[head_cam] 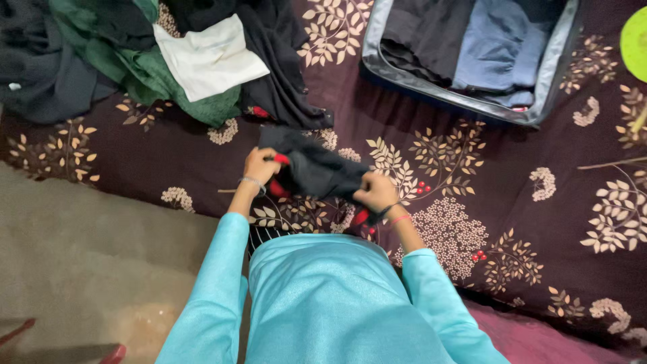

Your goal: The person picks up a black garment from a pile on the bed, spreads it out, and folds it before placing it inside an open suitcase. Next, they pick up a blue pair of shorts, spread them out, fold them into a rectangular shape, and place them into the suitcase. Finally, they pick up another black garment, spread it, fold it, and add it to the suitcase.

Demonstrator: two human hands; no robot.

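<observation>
Left hand [261, 166] and right hand [376, 192] each clamp an end of a dark cloth garment with red trim [315, 172], held just above the maroon leaf-patterned bed [472, 175]. A pile of dark and green clothes [135, 61] lies beyond it.

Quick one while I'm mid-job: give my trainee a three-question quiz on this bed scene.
1. True or false: both hands grip the dark garment with red trim.
2. Which lies nearest the white cloth? A) green garment B) open suitcase C) lime-green object
3. Fill in: the suitcase holds folded black and ____ clothes.

Key:
1. True: left hand and right hand each have a grip on it, above the floral bedspread.
2. A
3. blue
</observation>
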